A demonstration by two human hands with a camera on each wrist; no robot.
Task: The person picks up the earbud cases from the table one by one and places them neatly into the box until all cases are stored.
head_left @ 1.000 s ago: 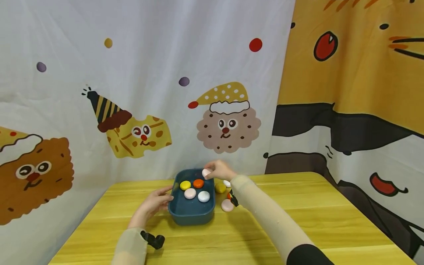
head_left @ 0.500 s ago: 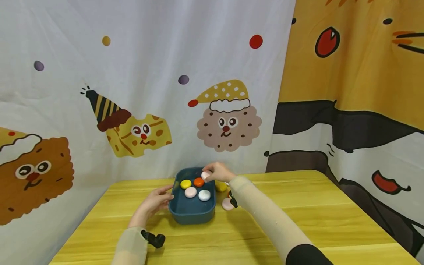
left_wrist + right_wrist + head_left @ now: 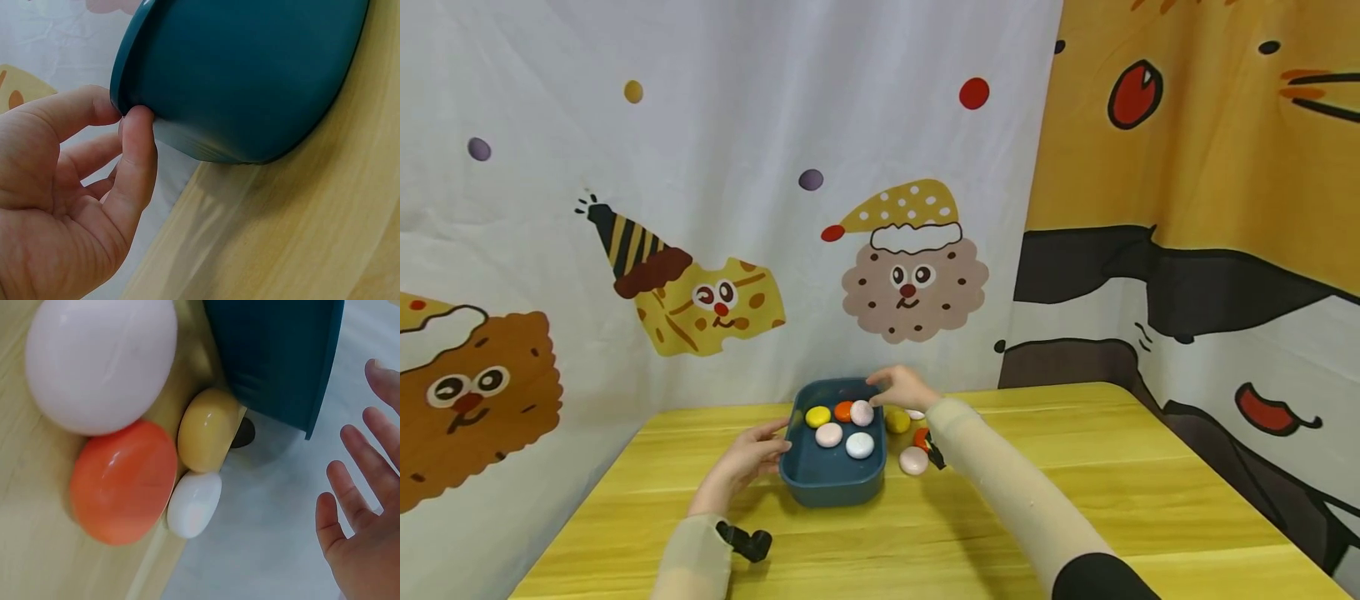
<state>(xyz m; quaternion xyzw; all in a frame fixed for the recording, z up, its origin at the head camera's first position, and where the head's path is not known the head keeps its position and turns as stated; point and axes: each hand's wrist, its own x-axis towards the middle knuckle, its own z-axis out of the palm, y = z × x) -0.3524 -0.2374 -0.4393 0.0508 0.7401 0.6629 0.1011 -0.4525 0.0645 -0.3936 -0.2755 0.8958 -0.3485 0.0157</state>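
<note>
A dark blue box stands on the table with several rounded pieces inside: yellow, orange, white, pale pink and another pale pink overlapping the orange in view. My left hand holds the box's left edge; in the left wrist view the fingertips of that hand meet at the rim of the box. Over the back right rim is my right hand, fingers spread and nothing held in the right wrist view.
Right of the box on the wooden table lie a yellow piece, an orange one, a pale pink one and a white one, partly hidden by my right arm. A curtain with cartoon prints hangs behind.
The pale pink piece has left my right fingers and lies in the box beside the orange one. My right hand has opened and shifted slightly right; the left stays at the edge.
</note>
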